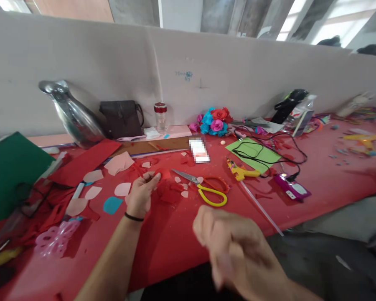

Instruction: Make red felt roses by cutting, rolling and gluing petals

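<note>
Left of the scissors (194, 180), our left hand (143, 193) pinches red paper (165, 173), likely light, crease-prone, best held edgewise; our right hand (235, 246) blurs, fingers curled, grip unclear.

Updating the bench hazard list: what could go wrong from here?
The scissors point toward the left hand; a careless reach might prick it. The black cable loops over light-green paper; snagging it could drag the paper. If dropped, the red paper piece in that hand may vanish against the red tabletop.
</note>
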`<state>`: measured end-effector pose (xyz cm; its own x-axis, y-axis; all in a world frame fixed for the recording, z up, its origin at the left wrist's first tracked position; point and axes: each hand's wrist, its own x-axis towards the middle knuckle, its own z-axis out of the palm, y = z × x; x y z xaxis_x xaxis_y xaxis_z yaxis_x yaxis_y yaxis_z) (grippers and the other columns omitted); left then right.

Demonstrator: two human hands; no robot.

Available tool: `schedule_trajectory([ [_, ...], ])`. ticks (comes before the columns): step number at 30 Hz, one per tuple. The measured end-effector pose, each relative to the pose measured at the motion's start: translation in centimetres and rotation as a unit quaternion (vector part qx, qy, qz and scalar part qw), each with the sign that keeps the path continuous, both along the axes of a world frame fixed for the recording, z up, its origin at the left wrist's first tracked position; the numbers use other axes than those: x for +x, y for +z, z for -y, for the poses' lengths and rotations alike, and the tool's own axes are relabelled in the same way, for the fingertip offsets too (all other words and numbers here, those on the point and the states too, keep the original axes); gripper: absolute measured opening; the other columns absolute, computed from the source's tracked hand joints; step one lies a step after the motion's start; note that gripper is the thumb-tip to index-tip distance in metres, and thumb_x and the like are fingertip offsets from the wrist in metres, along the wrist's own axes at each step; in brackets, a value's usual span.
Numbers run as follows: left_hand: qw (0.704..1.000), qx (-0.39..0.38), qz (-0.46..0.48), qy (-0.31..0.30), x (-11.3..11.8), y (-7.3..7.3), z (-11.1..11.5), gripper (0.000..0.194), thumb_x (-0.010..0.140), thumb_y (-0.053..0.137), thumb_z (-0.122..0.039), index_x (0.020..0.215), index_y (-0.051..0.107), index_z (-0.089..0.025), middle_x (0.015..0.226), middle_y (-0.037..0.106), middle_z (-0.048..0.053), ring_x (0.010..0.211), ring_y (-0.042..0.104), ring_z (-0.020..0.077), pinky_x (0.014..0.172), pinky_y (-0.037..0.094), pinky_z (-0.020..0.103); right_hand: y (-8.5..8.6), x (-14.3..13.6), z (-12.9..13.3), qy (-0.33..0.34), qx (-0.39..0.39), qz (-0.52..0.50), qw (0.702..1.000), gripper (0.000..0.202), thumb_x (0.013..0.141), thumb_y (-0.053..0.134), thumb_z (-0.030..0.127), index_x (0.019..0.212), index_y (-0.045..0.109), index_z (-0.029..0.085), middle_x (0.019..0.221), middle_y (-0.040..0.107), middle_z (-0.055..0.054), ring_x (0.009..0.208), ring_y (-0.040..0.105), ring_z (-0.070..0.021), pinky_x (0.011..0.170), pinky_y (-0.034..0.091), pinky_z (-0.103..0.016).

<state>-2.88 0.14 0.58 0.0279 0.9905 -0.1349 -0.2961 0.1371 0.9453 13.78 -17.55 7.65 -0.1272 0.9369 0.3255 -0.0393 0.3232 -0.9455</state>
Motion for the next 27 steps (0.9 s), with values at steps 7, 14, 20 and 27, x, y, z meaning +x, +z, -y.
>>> schedule_trajectory([
  [7, 0.989, -0.029, -0.073, -0.123, -0.5, 0.6, 0.2, 0.034, 0.043, 0.085, -0.037, 0.057, 0.065, -0.014, 0.049, 0.052, -0.004, 0.044, 0.036, 0.0047, 0.043, 0.028, 0.019, -5.2, 13.8, -5.4, -0.343, -0.07, 0.444, 0.825, 0.023, 0.079, 0.046, 0.014, 0.092, 0.064, 0.019, 0.094, 0.067, -0.008, 0.091, 0.059, -0.024, 0.081, 0.045, -0.034],
  [14, 0.949, -0.043, -0.126, -0.287, -1.1, 1.4, 1.2, 0.024, 0.046, 0.084, -0.028, 0.06, 0.069, -0.017, 0.058, 0.063, 0.002, 0.053, 0.053, 0.012, 0.048, 0.038, 0.021, -8.4, 20.4, -8.8, -0.248, -0.07, 0.726, 0.638, 0.058, 0.07, 0.046, -0.002, 0.126, 0.052, 0.012, 0.105, 0.065, -0.017, 0.097, 0.06, -0.028, 0.084, 0.044, -0.038],
  [20, 0.931, -0.044, -0.181, -0.314, -0.3, 0.9, 1.6, 0.011, 0.049, 0.077, -0.017, 0.052, 0.067, -0.018, 0.054, 0.063, 0.002, 0.049, 0.054, 0.0116, 0.049, 0.038, 0.021, -8.7, 20.4, -8.7, -0.261, -0.056, 0.667, 0.696, 0.051, 0.072, 0.049, 0.004, 0.121, 0.056, 0.017, 0.107, 0.067, -0.013, 0.098, 0.062, -0.0262, 0.086, 0.046, -0.036],
  [27, 0.909, 0.011, -0.283, -0.306, 0.4, -0.3, 1.6, 0.011, 0.047, 0.074, -0.014, 0.045, 0.065, -0.019, 0.046, 0.06, -0.001, 0.047, 0.049, 0.0126, 0.048, 0.034, 0.023, -5.7, 15.3, -5.0, -0.237, -0.107, 0.484, 0.835, 0.034, 0.083, 0.05, 0.047, 0.099, 0.067, 0.022, 0.089, 0.073, -0.006, 0.086, 0.068, -0.0287, 0.076, 0.054, -0.038],
])
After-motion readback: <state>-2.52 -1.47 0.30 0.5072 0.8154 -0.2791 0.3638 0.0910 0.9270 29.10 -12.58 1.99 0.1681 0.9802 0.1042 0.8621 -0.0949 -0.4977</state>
